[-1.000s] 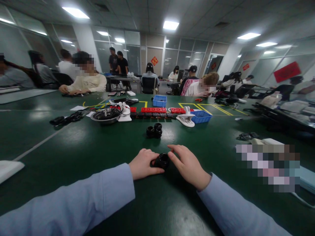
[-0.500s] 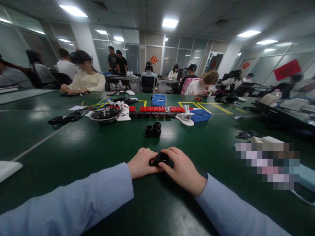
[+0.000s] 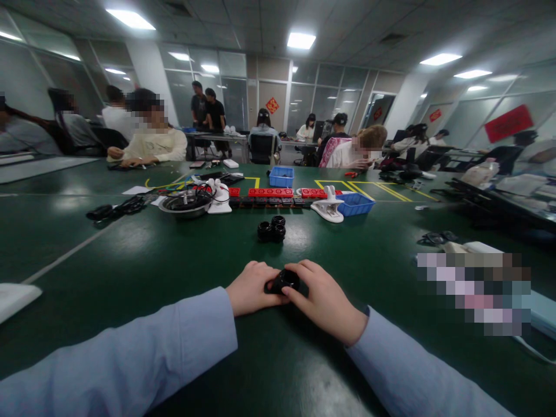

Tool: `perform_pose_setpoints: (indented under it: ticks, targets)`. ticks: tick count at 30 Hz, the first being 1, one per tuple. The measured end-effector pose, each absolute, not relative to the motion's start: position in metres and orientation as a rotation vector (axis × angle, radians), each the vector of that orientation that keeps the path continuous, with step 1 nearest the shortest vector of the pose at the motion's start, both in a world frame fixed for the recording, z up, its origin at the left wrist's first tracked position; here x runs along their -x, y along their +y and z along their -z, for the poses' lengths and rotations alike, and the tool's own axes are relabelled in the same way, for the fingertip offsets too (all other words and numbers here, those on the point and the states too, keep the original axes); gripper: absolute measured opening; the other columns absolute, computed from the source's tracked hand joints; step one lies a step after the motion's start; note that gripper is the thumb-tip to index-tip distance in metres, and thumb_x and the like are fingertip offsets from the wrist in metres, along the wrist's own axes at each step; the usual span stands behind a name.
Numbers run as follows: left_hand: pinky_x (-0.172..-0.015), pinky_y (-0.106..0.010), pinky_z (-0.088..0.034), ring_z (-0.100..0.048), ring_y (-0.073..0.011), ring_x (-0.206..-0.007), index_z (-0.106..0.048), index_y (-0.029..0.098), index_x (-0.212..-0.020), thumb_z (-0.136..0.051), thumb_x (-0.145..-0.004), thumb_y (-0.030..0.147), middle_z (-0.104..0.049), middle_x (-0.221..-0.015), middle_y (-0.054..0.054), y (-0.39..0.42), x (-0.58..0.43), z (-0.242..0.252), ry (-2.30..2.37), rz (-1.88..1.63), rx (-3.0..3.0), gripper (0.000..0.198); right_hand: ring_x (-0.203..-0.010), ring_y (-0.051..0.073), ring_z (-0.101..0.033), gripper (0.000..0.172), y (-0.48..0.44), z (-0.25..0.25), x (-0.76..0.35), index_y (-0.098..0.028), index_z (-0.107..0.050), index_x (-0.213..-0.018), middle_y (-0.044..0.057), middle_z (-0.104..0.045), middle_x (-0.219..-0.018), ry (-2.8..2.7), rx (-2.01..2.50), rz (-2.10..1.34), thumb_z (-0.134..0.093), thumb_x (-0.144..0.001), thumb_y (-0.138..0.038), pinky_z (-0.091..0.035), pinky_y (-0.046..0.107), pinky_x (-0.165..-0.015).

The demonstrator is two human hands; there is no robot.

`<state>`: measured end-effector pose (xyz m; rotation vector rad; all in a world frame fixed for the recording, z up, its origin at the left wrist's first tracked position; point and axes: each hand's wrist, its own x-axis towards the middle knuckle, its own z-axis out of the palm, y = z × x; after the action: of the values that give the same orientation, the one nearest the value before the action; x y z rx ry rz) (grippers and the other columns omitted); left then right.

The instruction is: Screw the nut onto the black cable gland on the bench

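Note:
Low over the green table, close in front of me, my left hand [image 3: 253, 289] and my right hand [image 3: 325, 298] meet around a black hollow cylindrical part [image 3: 290, 279]. Its round opening faces up between my right thumb and fingers. My left fingers and thumb close on the dark portion at its left side. Whether that portion is the same part or a second one, I cannot tell. Beyond my hands, three similar glossy black round parts [image 3: 272, 230] stand together in a tight cluster on the table.
Farther back lie red and black strips [image 3: 270, 193], white clamp stands [image 3: 329, 205], blue bins [image 3: 356, 204] and a metal bowl [image 3: 185, 211] with dark cables. Black cables [image 3: 115, 209] lie left. A light blue item [image 3: 538, 310] is at right. People sit across the table.
Both hands keep the same hold on the black cylindrical part in nearly the same place. The whole view has shifted very slightly.

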<state>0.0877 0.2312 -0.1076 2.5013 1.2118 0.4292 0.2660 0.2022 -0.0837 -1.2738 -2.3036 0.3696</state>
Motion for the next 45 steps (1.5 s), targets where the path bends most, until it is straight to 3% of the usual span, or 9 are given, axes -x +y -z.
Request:
perform_pose_setpoints:
  ticks: [27, 33, 38, 45]
  targets:
    - [-0.069, -0.028, -0.031, -0.051, -0.0163, -0.072, -0.054, 0.018, -0.072, -0.066, -0.075, 0.045, -0.055, -0.069, 0.004, 0.2317, -0.087, 0.1088, 1.213, -0.445, -2.509, 0.029, -0.094, 0.02, -0.053, 0.032, 0.2016, 0.0831, -0.2665, -0.015, -0.057, -0.111, 0.007, -0.056, -0.1, -2.314, 1.271, -0.354, -0.065, -0.08, -0.02, -0.046, 0.036, -0.084]
    - [-0.069, -0.028, -0.031, -0.051, -0.0161, -0.071, -0.054, 0.017, -0.072, -0.063, -0.076, 0.049, -0.054, -0.069, 0.003, 0.2309, -0.0867, 0.1086, 1.208, -0.425, -2.498, 0.033, -0.099, 0.021, -0.051, 0.041, 0.2029, 0.0826, -0.2693, -0.015, -0.055, -0.114, 0.008, -0.055, -0.107, -2.268, 1.241, -0.304, -0.069, -0.077, -0.023, -0.045, 0.036, -0.086]
    - [-0.069, -0.028, -0.032, -0.051, -0.0157, -0.072, -0.055, 0.017, -0.072, -0.065, -0.076, 0.046, -0.055, -0.069, 0.004, 0.2308, -0.0874, 0.1085, 1.207, -0.428, -2.508, 0.03, -0.092, 0.021, -0.052, 0.024, 0.2022, 0.0844, -0.2681, -0.016, -0.06, -0.104, 0.006, -0.057, -0.098, -2.272, 1.277, -0.284, -0.064, -0.081, -0.024, -0.045, 0.036, -0.082]
    - [-0.07, -0.029, -0.032, -0.051, -0.016, -0.072, -0.054, 0.017, -0.071, -0.063, -0.076, 0.047, -0.055, -0.069, 0.004, 0.232, -0.0871, 0.1094, 1.202, -0.442, -2.506, 0.032, -0.091, 0.021, -0.052, 0.025, 0.2008, 0.0865, -0.2668, -0.015, -0.06, -0.104, 0.007, -0.058, -0.096, -2.279, 1.251, -0.272, -0.063, -0.082, -0.025, -0.045, 0.035, -0.08]
